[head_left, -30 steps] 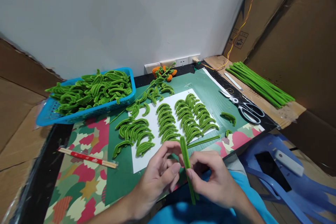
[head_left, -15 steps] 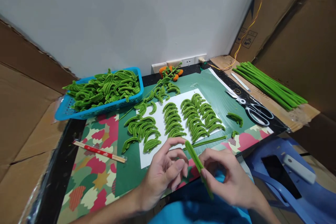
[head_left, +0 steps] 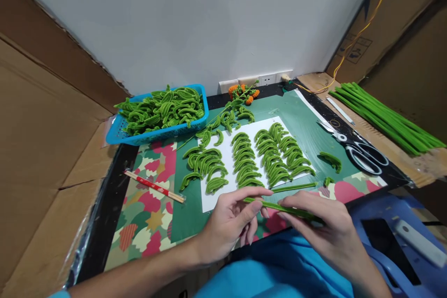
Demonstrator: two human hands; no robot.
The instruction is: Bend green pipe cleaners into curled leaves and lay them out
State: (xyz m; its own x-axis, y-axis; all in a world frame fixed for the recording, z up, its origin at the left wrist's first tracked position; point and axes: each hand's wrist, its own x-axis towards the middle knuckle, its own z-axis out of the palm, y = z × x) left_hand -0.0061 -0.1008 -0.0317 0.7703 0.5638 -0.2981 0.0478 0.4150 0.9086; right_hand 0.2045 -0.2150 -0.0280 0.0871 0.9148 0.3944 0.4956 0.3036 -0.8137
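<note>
A folded green pipe cleaner [head_left: 274,205] lies nearly level between my hands, above the table's front edge. My right hand [head_left: 319,214] pinches it between thumb and fingers. The other end sits between the thumb and fingers of my left hand [head_left: 235,219], whose lower fingers curl loosely beneath. Just beyond, a straight green pipe cleaner [head_left: 295,187] rests along the front of a white sheet [head_left: 228,149]. Curved green pipe-cleaner leaves [head_left: 244,160] are stacked in several columns on that sheet, with more at its left side.
A blue basket [head_left: 157,136] heaped with green leaves stands back left. Orange pipe-cleaner flowers [head_left: 249,99] lie by the wall. Wrapped chopsticks [head_left: 153,186] are at left. Scissors [head_left: 349,142], a white pen [head_left: 340,111] and a green pipe-cleaner bundle [head_left: 384,116] lie right, above a blue stool [head_left: 380,209].
The folded pipe cleaner has turned from steeply slanted to nearly level. My left thumb and fingers have closed around its end. The view has shifted left.
</note>
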